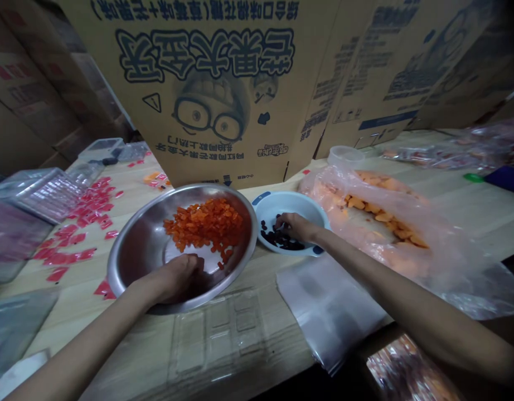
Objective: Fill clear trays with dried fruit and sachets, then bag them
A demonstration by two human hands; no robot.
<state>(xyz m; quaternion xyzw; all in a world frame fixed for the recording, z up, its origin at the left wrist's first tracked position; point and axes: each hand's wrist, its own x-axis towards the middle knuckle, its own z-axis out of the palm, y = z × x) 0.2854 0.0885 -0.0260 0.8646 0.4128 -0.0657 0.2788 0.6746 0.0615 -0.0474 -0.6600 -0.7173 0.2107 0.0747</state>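
Small red packets (93, 206) lie scattered left of the left hand (184, 275), whose fingers, curled inside a stainless-steel bowl (134, 245), are too hidden to tell whether they pinch anything. Orange diced pieces (209, 223) sit heaped just beyond those fingertips. In a light-blue plastic bowl (301, 207), dark raisin-like pieces (277, 239) lie under and beside the bent fingers of the right hand (296, 227); whether these grip any cannot be told. To their right rests a clear plastic bag (411, 211) holding orange slices (384, 216).
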